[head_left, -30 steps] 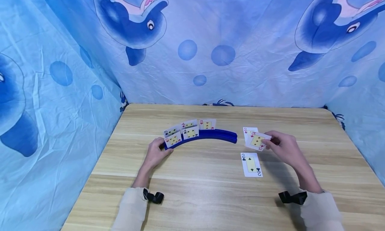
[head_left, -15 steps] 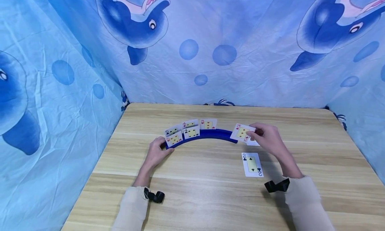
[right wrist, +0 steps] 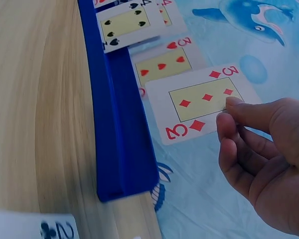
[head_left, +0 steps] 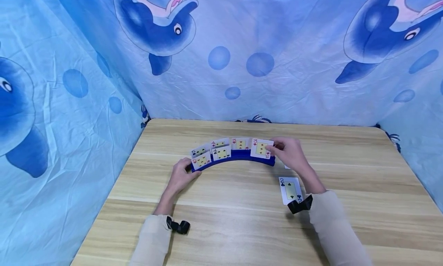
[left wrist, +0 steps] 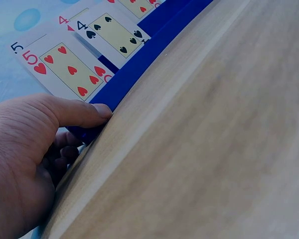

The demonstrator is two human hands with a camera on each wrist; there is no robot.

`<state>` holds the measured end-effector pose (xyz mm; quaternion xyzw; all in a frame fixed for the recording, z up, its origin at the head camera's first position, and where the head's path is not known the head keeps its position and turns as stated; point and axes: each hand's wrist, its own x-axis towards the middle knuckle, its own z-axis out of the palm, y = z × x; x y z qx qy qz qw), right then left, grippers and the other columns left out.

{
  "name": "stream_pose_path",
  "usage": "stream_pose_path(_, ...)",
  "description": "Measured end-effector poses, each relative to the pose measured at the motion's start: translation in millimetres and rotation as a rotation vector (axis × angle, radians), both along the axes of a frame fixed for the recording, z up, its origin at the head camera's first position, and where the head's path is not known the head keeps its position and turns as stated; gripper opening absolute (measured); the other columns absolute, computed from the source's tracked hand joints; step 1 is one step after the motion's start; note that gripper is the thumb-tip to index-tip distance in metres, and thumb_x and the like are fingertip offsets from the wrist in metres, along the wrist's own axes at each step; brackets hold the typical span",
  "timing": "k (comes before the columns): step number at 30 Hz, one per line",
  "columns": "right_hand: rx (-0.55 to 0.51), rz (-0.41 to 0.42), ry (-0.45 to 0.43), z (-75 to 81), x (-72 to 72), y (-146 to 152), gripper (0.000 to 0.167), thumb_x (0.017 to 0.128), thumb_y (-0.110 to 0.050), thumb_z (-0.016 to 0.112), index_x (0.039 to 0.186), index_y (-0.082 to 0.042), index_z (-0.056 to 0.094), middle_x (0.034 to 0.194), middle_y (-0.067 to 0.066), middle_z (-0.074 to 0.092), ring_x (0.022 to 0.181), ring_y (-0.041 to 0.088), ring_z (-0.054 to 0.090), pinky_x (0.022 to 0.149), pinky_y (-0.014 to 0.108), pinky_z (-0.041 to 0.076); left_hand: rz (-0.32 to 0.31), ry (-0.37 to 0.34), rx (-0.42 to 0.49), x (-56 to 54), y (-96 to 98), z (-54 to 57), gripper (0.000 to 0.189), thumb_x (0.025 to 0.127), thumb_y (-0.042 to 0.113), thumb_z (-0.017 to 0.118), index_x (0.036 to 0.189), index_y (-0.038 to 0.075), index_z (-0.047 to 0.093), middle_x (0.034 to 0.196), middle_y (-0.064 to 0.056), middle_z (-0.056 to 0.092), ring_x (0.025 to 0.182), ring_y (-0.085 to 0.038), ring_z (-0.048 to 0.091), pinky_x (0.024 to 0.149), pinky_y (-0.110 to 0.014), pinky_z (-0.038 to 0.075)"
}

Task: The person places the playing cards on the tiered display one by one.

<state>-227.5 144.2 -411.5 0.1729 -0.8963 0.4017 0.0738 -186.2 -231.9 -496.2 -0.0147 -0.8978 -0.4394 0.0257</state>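
At the left end of a curved blue card holder [head_left: 238, 157], my left hand [head_left: 180, 175] grips it, thumb on the front and fingers behind. Five of hearts [left wrist: 70, 69] and four of spades [left wrist: 113, 37] stand in its front row. Behind them are a black five [head_left: 198, 151], a four of diamonds [head_left: 219, 144] and, further right, the three of hearts [right wrist: 162, 64]. Thumb and fingers of my right hand [head_left: 288, 152] pinch the three of diamonds [right wrist: 207, 99] by its right side. That card is over the holder's right part, overlapping the three of hearts in the right wrist view.
A two of clubs [head_left: 289, 187] lies face up on the wooden table [head_left: 225, 219], partly behind the right wrist strap [head_left: 299, 205]. Another card [head_left: 287, 166] is mostly hidden under my right hand. Blue dolphin-print cloth [head_left: 242, 85] hangs behind and at both sides.
My right hand has carried the three of diamonds leftward, from above the flat cards on the right to over the holder. The left hand has kept its hold on the holder.
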Motion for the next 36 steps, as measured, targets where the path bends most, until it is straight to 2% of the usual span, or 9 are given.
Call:
stream_pose_path(7, -0.017, 0.034, -0.015, -4.2, -7.5, -19, 0.027, 0.093, -0.011, 0.069, 0.116, 0.003, 0.07, 0.078, 0.014, 0.073, 0.072, 0.032, 0.069, 0.057, 0.021, 0.045, 0.006, -0.008, 0.019, -0.6, -0.5, -1.5, 0.039, 0.081, 0.008, 0.079, 0.117, -0.004, 0.068, 0.118, -0.022, 0.065, 0.112, -0.034, 0.06, 0.098, -0.047, 0.051)
stream_pose_path(20, -0.059, 0.062, 0.041, -19.4, -13.3, -45, 0.019, 0.092, -0.008, 0.07, 0.108, 0.001, 0.075, 0.081, 0.014, 0.076, 0.067, 0.021, 0.066, 0.056, 0.019, 0.044, 0.001, 0.003, 0.017, -0.1, 0.0, -0.9, 0.04, 0.082, 0.008, 0.078, 0.118, -0.005, 0.067, 0.119, -0.022, 0.066, 0.113, -0.034, 0.06, 0.099, -0.049, 0.051)
stream_pose_path(27, -0.075, 0.048, 0.015, -28.3, -15.6, -52, 0.016, 0.093, -0.01, 0.07, 0.104, -0.001, 0.076, 0.086, 0.015, 0.077, 0.071, 0.024, 0.07, 0.058, 0.018, 0.045, 0.001, -0.002, 0.012, -0.5, 0.2, -1.4, 0.04, 0.082, 0.009, 0.078, 0.118, -0.004, 0.067, 0.118, -0.022, 0.066, 0.112, -0.034, 0.059, 0.099, -0.048, 0.05)
stream_pose_path(36, -0.088, 0.044, 0.015, -36.1, -16.8, -58, 0.011, 0.092, -0.009, 0.071, 0.098, -0.003, 0.077, 0.083, 0.012, 0.077, 0.07, 0.018, 0.067, 0.06, 0.018, 0.047, 0.002, -0.009, 0.031, -1.0, -0.2, -1.9, 0.042, 0.082, 0.008, 0.078, 0.12, -0.005, 0.067, 0.121, -0.022, 0.065, 0.114, -0.035, 0.059, 0.1, -0.049, 0.051)
